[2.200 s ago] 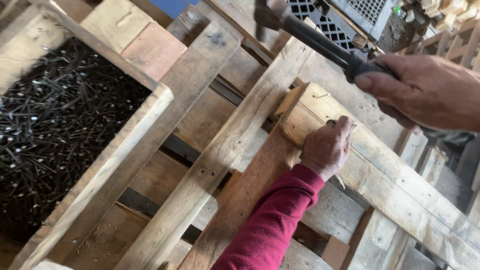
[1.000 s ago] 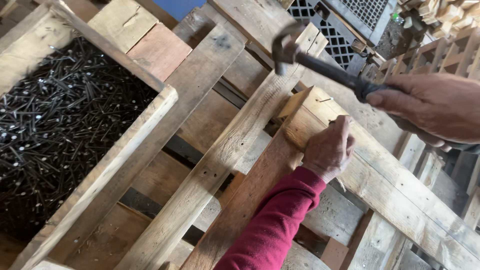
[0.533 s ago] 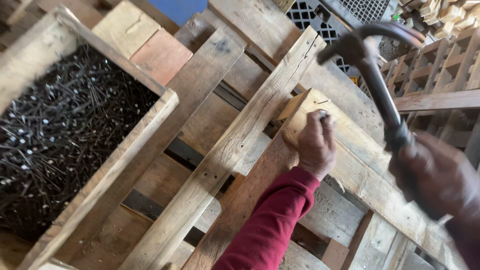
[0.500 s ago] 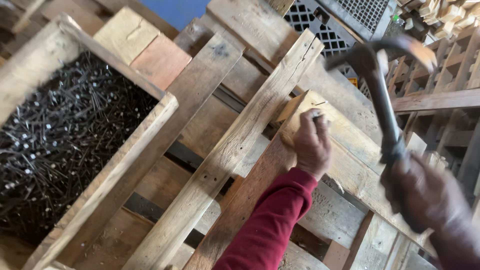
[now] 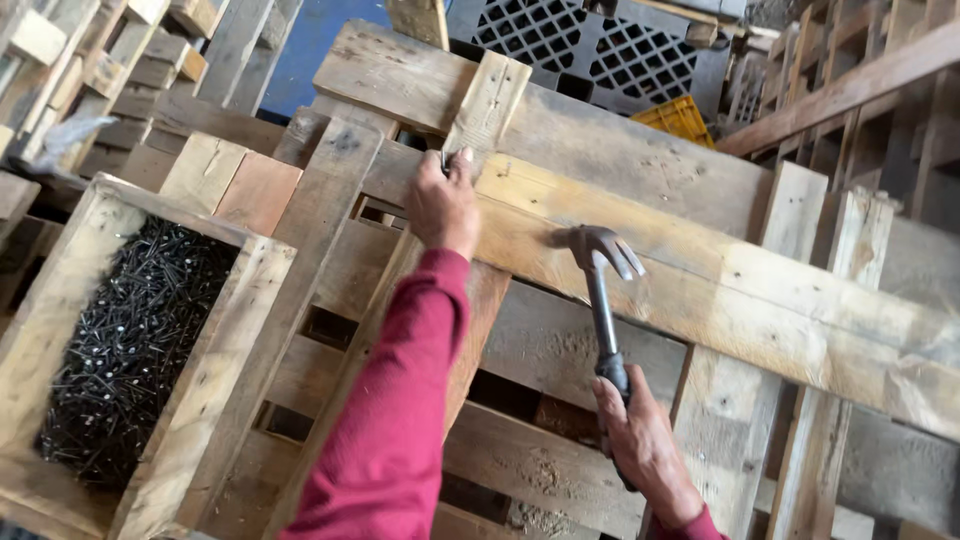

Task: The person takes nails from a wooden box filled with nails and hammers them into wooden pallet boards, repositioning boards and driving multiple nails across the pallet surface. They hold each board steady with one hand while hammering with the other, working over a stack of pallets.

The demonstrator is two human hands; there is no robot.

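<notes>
My left hand (image 5: 443, 203), in a red sleeve, rests on the upper left end of a pale wooden plank (image 5: 760, 290) that lies across a wooden pallet (image 5: 545, 345). Its fingers pinch at the plank's corner; whether they hold a nail I cannot tell. My right hand (image 5: 640, 445) grips the black handle of a claw hammer (image 5: 600, 270). The hammer's head rests against the plank, to the right of my left hand.
An open wooden box (image 5: 60, 290) full of dark nails (image 5: 130, 345) sits at the left. Stacked pallets and boards (image 5: 130, 60) fill the back left, with a black lattice crate (image 5: 600, 50), a yellow crate (image 5: 680, 117) and wooden frames (image 5: 870, 100) behind.
The hammer was raised high and has swung down onto the plank. My left hand has stayed at the plank's end, and the view has shifted up and right.
</notes>
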